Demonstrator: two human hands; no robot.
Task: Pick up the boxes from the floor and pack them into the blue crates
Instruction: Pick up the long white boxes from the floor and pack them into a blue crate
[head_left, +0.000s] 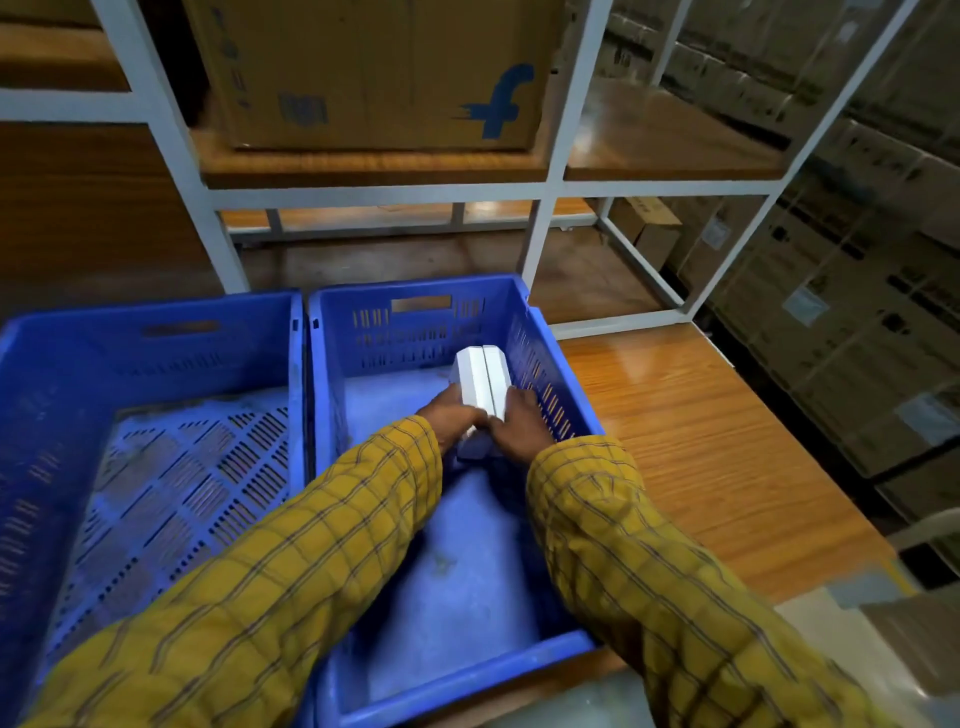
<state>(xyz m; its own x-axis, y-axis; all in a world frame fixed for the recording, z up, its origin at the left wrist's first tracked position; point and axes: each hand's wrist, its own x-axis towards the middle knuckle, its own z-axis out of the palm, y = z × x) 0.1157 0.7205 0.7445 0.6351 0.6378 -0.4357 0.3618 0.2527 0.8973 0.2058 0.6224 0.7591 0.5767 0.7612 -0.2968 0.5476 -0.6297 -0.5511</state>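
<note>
Two blue crates stand side by side on the floor. The left crate (156, 332) holds nothing that I can see. Inside the right crate (545, 364), near its right wall, two white boxes (480, 376) stand pressed together on edge. My left hand (452, 415) grips them from the left and my right hand (519, 423) from the right. Both arms, in yellow checked sleeves, reach down into the right crate. The near ends of the boxes are hidden by my fingers.
A white metal rack (550, 192) stands behind the crates, with a large brown carton (374, 73) on its wooden shelf. Stacked wrapped cartons (841, 291) line the right side. Wooden flooring (701, 441) lies to the right of the crates.
</note>
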